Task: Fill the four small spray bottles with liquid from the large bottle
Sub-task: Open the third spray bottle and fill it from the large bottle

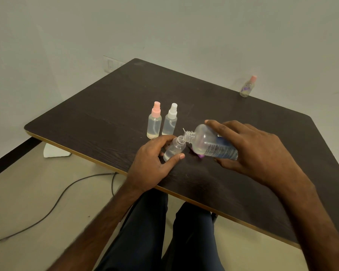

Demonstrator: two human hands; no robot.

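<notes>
The person sat at a dark wooden table with both bare hands over its near half. The right hand was wrapped around the large bottle, a clear one with a blue label, which lay tipped almost flat with its open threaded neck pointing left. A small amount of clear liquid pooled along its lower side. The left hand was closed on an uncapped small spray bottle, thumb on the near side and fingers curled behind it, holding it tilted so that its open mouth sat right at the large bottle's neck. Some liquid showed in the small bottle's lower end.

Just beyond the left hand, two more small bottles stood upright side by side, both partly filled with clear liquid: the pink-capped spray bottle on the left and the white-capped spray bottle on the right, nearly touching each other. A bit of purple peeked out beneath the large bottle; what it was could not be told. Well apart, at the far right edge of the table, stood another pink-capped bottle with a purplish pattern on it. A grey cable trailed over the floor at the left
</notes>
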